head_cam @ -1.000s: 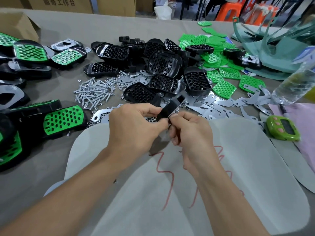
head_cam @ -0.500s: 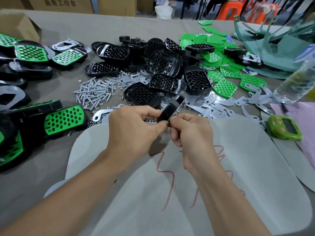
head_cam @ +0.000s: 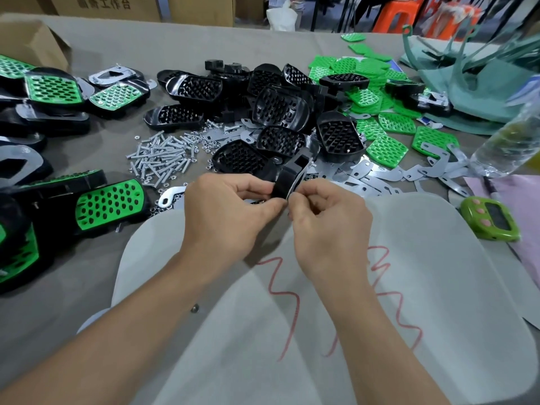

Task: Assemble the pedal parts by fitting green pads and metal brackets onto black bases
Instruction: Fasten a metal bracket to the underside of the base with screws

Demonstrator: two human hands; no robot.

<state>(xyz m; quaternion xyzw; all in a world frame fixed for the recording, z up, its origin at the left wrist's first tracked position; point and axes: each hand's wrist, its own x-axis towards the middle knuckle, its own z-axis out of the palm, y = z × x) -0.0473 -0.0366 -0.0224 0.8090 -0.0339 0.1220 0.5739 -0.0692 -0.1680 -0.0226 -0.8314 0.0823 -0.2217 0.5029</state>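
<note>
Centrally, both hands meet just above the near white mat: the left hand curls its fingers round a black base, held edge-on, while the right hand pinches a metal bracket against its right side. Far left stands a cardboard box, its inside hidden.
</note>
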